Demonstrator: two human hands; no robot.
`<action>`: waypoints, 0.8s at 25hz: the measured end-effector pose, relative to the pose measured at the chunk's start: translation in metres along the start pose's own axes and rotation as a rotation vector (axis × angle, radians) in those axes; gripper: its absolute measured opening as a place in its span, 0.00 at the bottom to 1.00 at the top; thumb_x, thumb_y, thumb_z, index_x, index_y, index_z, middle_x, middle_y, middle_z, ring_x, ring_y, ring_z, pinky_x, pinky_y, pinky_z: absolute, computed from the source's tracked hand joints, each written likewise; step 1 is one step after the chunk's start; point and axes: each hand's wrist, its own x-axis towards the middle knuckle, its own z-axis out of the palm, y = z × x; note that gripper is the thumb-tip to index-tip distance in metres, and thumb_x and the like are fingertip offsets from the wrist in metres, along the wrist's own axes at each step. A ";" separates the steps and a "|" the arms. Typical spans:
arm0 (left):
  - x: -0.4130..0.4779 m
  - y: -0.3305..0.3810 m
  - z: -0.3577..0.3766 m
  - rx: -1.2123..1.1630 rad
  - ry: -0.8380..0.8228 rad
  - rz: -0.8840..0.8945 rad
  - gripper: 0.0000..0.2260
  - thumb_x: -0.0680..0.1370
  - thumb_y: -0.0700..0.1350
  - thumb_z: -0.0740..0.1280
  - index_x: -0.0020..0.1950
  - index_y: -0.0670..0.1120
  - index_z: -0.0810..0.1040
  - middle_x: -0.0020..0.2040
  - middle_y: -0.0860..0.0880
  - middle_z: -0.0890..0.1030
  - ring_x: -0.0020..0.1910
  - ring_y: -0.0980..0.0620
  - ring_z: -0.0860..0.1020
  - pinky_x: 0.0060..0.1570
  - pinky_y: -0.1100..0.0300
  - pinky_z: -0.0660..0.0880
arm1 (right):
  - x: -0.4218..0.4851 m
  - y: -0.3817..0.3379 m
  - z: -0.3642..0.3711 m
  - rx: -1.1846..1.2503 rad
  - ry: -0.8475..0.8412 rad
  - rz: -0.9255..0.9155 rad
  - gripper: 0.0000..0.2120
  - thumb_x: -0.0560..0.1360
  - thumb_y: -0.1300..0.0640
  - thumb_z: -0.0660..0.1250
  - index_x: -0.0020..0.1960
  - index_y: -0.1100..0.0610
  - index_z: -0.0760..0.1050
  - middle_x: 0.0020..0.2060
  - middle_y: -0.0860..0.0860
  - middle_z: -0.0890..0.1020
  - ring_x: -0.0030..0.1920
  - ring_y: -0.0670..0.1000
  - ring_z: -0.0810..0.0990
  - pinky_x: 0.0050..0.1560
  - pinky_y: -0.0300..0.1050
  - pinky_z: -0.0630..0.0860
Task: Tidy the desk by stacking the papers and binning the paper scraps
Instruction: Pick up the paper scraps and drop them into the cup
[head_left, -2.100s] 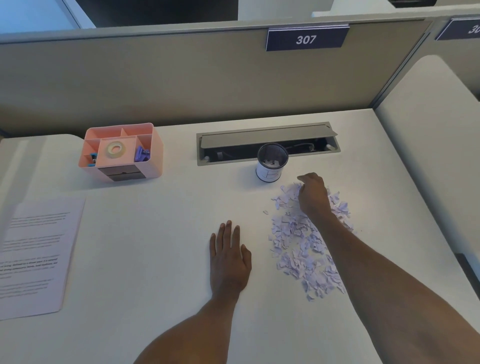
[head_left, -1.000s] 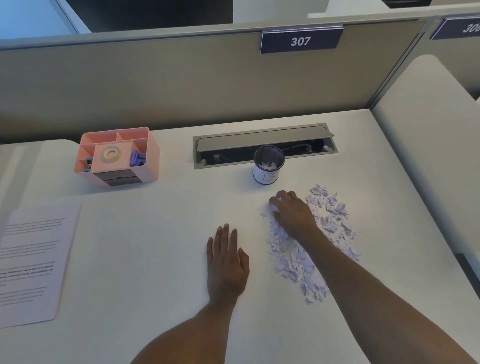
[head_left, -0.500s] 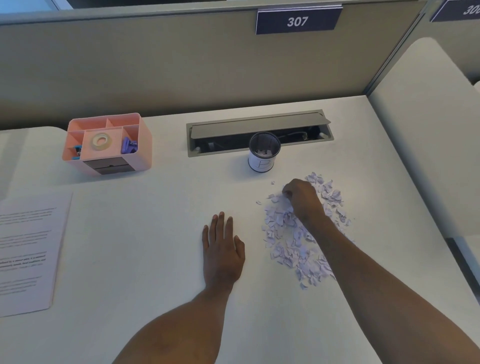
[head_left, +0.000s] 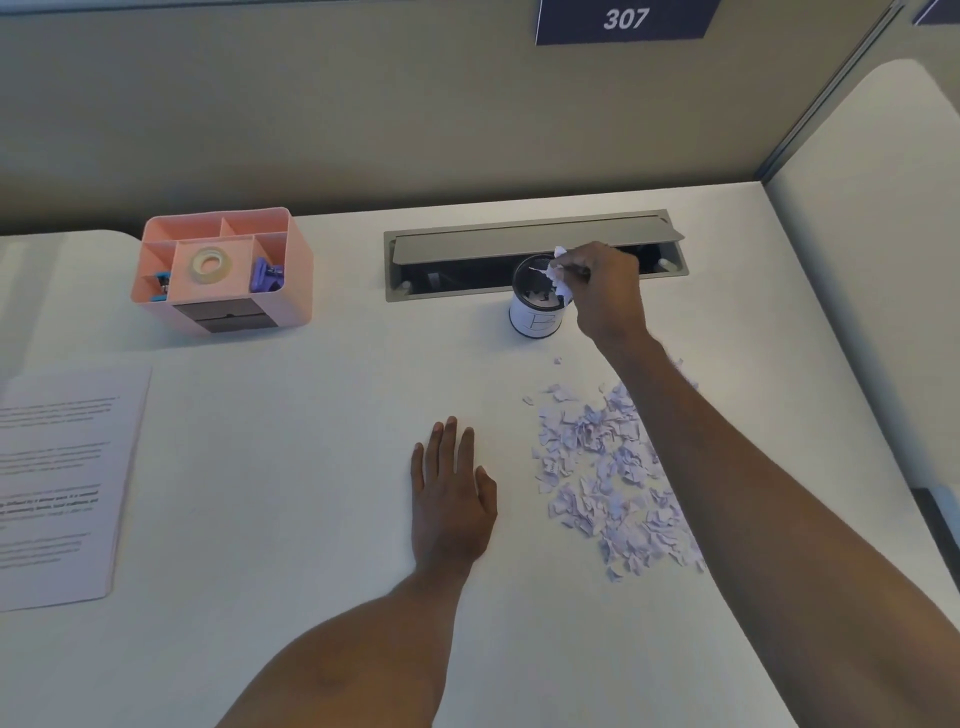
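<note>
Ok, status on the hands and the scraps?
Right hand pinches scraps over the bin. Left hand flat on the desk. Scrap pile unbinned, nothing blocking.

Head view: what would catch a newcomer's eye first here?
The right hand holds a pinch of scraps over the small white bin at the desk's back. Nearer, a lilac scrap pile lies right of the flat left hand; a pink organizer sits back-left.

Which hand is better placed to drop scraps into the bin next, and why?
Right. The right hand pinches scraps at the bin's mouth; the left hand lies flat on the desk, empty, beside the pile.
</note>
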 end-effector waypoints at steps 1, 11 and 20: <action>0.000 0.000 0.000 0.002 0.002 0.001 0.24 0.86 0.48 0.57 0.82 0.47 0.65 0.86 0.47 0.60 0.86 0.47 0.55 0.85 0.44 0.52 | 0.005 0.000 0.004 -0.049 -0.040 0.035 0.07 0.80 0.64 0.68 0.50 0.64 0.85 0.45 0.57 0.86 0.39 0.48 0.79 0.41 0.40 0.75; 0.001 0.001 -0.001 0.015 -0.002 0.000 0.24 0.85 0.48 0.57 0.82 0.47 0.66 0.86 0.46 0.61 0.86 0.47 0.55 0.85 0.44 0.53 | 0.019 0.001 0.013 -0.175 -0.152 0.106 0.09 0.80 0.63 0.66 0.58 0.61 0.83 0.53 0.59 0.85 0.53 0.57 0.83 0.51 0.40 0.75; 0.000 0.001 -0.002 0.009 0.010 0.013 0.24 0.85 0.47 0.58 0.82 0.45 0.66 0.85 0.45 0.61 0.86 0.46 0.56 0.85 0.44 0.53 | -0.042 0.097 -0.028 -0.318 -0.040 0.348 0.13 0.81 0.60 0.65 0.63 0.57 0.81 0.62 0.56 0.83 0.61 0.58 0.80 0.62 0.49 0.76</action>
